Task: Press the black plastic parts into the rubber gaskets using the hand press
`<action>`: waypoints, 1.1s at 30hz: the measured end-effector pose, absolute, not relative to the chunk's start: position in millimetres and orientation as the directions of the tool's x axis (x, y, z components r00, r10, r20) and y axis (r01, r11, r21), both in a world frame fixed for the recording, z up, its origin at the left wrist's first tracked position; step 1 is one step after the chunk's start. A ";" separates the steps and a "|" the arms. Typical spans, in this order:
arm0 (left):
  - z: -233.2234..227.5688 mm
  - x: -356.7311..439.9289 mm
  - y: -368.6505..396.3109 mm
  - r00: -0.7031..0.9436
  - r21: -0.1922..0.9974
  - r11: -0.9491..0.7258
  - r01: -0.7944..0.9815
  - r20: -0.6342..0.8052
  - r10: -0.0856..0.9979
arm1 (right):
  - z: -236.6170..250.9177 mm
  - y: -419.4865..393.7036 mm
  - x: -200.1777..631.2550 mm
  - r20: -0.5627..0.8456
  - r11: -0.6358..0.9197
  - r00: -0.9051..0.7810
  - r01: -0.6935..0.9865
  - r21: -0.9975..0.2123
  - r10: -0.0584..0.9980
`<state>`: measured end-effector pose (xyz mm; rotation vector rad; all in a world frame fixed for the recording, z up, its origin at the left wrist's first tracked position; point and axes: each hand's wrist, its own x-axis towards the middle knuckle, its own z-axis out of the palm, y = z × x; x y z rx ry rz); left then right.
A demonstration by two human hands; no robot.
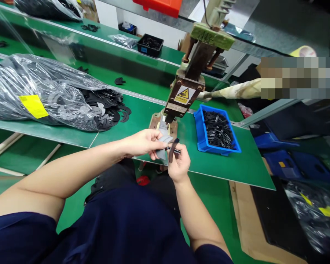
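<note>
Grey curved piece (165, 141) pinched in left hand (143, 143), dark strip (172, 149) gripped in right hand (178, 165), at near edge of surface (236, 161) before press (181, 99); mating step, apparently; next calls for aligned seating under press; blue bin (199, 128) right.

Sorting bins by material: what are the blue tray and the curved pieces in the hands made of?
Blue tray: likely moulded plastic, with an even colour and a slight sheen. Curved pieces: thin, flat, matte dark grey sheet, perhaps fibre or plastic; the look leaves it open.
</note>
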<state>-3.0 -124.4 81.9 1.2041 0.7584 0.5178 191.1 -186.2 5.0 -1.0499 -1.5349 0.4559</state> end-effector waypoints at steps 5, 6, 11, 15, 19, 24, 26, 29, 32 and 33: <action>79.1 -12.9 -124.6 0.520 0.990 0.076 0.119 -0.127 0.845 | 17.0 -184.7 209.7 0.622 0.575 -0.065 0.466 -0.672 0.780; 80.3 -13.5 -127.3 0.446 0.988 -0.033 0.149 -0.037 0.894 | 18.8 -185.1 211.3 0.627 0.580 -0.079 0.484 -0.656 0.775; 86.5 -8.2 -138.9 0.485 0.835 -0.445 0.325 0.257 0.836 | 20.0 -184.8 210.5 0.634 0.595 -0.130 0.527 -0.607 0.762; 83.2 -3.6 -136.0 0.512 0.863 -0.388 0.323 0.186 0.839 | 14.8 -185.0 210.1 0.631 0.601 -0.140 0.515 -0.612 0.763; 75.2 -6.8 -130.2 0.484 0.984 -0.102 0.143 0.020 0.875 | 9.0 -184.6 209.9 0.619 0.574 -0.089 0.495 -0.652 0.780; 41.2 -22.6 -98.9 0.552 0.972 0.232 0.037 -0.214 0.806 | 2.3 -181.3 218.8 0.530 0.501 -0.091 0.489 -0.714 0.843; 20.6 -29.8 -68.9 0.352 0.957 0.288 -0.030 -0.259 0.899 | -1.9 -182.2 231.1 0.509 0.465 -0.056 0.503 -0.729 0.859; -2.2 -33.1 -7.5 0.036 0.882 0.456 -0.116 -0.455 0.890 | -8.2 -186.2 254.2 0.500 0.417 0.012 0.534 -0.735 0.866; -1.9 -23.5 62.0 -0.067 0.877 0.461 -0.132 -0.472 0.879 | -11.2 -190.1 271.3 0.493 0.382 0.053 0.564 -0.732 0.868; 2.7 -18.4 84.0 -0.078 0.884 0.447 -0.134 -0.459 0.885 | -11.1 -190.9 274.8 0.491 0.373 0.059 0.575 -0.728 0.869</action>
